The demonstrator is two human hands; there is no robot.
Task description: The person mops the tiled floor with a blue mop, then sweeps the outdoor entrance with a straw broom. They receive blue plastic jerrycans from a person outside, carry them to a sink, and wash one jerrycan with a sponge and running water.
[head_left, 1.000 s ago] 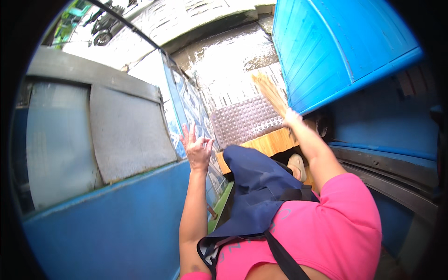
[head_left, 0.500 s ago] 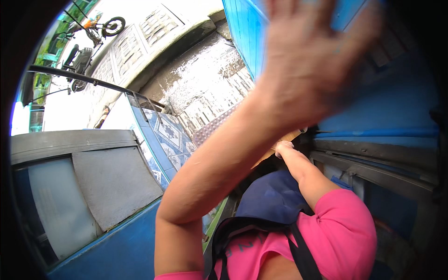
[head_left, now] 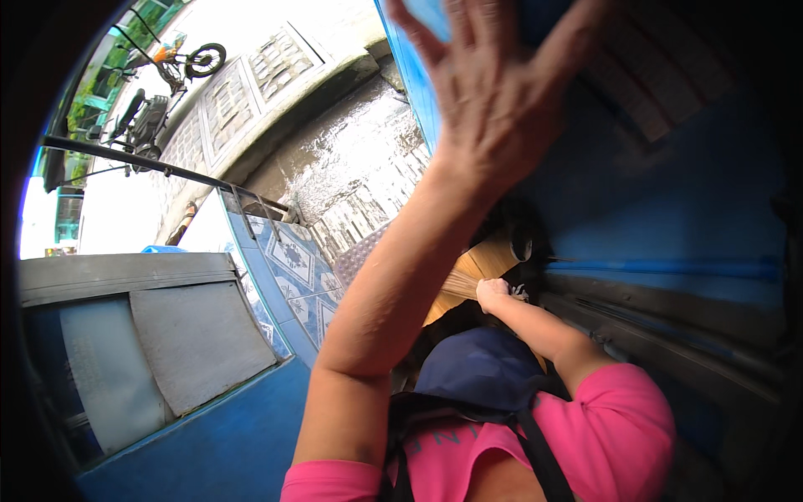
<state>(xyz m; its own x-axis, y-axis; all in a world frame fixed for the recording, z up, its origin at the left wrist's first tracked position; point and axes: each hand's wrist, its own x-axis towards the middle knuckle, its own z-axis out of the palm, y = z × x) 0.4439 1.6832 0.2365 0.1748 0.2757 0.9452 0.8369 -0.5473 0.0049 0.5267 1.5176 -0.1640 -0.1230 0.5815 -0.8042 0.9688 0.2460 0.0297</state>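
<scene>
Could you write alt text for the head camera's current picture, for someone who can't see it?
A person in a pink top holds up a spread left hand in front of a blue door, while the lower right hand grips a straw broom. Outside are wet ground and two motorbikes.
</scene>
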